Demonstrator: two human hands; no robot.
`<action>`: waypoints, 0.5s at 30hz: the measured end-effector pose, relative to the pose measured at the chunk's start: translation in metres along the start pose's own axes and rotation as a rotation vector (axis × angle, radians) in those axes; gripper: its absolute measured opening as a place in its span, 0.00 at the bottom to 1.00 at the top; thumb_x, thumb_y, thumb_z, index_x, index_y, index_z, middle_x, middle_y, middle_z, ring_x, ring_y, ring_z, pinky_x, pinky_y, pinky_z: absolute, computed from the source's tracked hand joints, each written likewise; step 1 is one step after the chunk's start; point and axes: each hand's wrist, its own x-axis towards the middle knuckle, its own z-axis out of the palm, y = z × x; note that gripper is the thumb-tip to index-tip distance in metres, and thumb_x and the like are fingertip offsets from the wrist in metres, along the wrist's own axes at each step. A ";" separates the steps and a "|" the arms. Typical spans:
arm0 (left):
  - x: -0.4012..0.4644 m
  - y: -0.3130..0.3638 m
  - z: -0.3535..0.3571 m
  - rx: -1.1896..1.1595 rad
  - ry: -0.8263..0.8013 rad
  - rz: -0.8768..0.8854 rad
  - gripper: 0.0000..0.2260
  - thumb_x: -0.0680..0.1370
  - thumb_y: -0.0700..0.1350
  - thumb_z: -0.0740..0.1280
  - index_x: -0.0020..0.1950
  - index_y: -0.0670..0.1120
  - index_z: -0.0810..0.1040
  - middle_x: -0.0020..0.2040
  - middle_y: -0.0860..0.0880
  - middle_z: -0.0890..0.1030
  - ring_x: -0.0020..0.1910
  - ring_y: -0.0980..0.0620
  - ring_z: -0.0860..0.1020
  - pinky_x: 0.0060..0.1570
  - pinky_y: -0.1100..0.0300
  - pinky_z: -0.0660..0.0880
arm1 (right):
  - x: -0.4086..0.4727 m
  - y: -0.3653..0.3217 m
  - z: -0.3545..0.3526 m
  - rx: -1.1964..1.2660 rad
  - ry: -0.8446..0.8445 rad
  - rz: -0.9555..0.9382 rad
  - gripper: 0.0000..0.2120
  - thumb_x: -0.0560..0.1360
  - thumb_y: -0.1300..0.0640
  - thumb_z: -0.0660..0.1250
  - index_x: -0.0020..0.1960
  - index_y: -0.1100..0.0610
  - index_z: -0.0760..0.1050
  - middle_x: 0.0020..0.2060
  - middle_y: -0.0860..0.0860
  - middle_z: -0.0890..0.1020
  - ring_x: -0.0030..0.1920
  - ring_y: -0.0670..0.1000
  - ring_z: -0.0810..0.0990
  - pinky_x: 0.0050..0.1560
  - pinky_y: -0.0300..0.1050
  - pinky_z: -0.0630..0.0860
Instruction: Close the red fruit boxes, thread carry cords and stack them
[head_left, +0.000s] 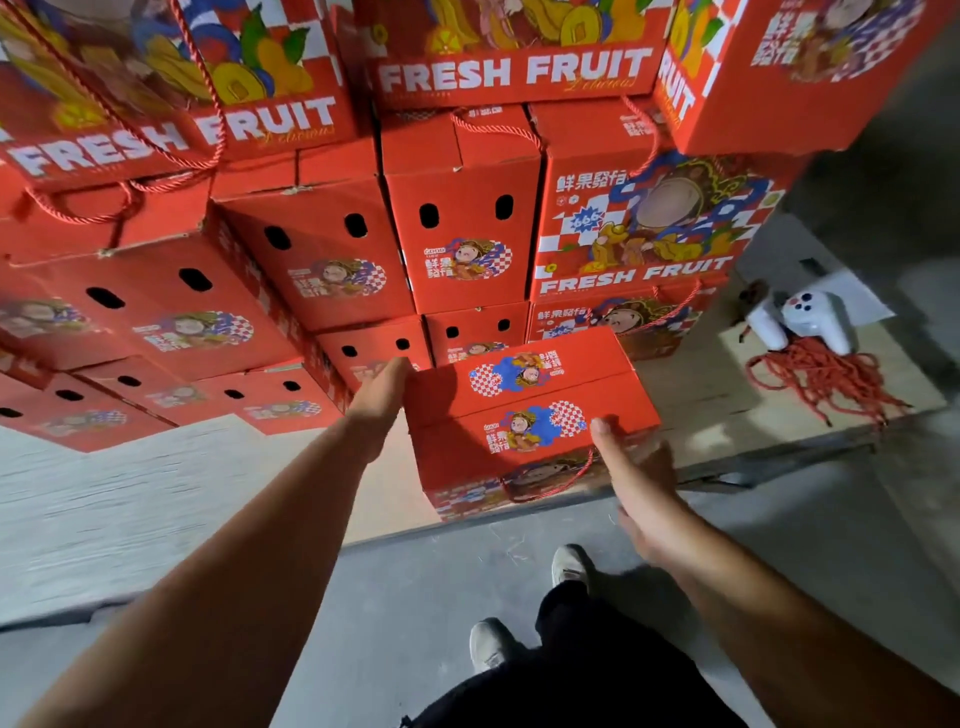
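Red fruit box (524, 410) flat, long axis left-right

You have one closed red box (524, 410) low in the middle, apart from the stacked wall of red boxes (332, 249) behind it. That wall shows at least a dozen, though its edges run out of view, so you cannot get an exact total. To the right you have one heap of loose red cords (826, 376), too tangled to count, and two white objects (802, 319) touching it. Two hands and two shoes show.
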 end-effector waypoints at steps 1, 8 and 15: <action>0.012 0.011 -0.004 0.093 -0.049 -0.063 0.14 0.81 0.56 0.61 0.46 0.48 0.77 0.46 0.47 0.77 0.47 0.49 0.74 0.44 0.55 0.69 | -0.008 -0.002 0.011 0.260 -0.167 0.198 0.45 0.63 0.21 0.69 0.70 0.46 0.66 0.72 0.59 0.72 0.67 0.60 0.75 0.63 0.56 0.75; 0.022 0.073 0.050 0.961 -0.467 0.226 0.30 0.81 0.69 0.61 0.66 0.45 0.81 0.57 0.46 0.83 0.54 0.46 0.81 0.55 0.51 0.76 | -0.039 -0.032 0.034 0.703 -0.269 0.413 0.17 0.81 0.44 0.67 0.40 0.54 0.70 0.29 0.50 0.72 0.33 0.49 0.68 0.40 0.43 0.66; 0.003 0.069 0.064 0.323 -0.262 0.311 0.03 0.80 0.40 0.73 0.51 0.48 0.83 0.42 0.49 0.86 0.43 0.48 0.78 0.42 0.55 0.73 | -0.058 -0.076 0.021 0.703 -0.337 -0.031 0.15 0.82 0.46 0.63 0.54 0.51 0.86 0.47 0.48 0.83 0.49 0.49 0.77 0.58 0.44 0.69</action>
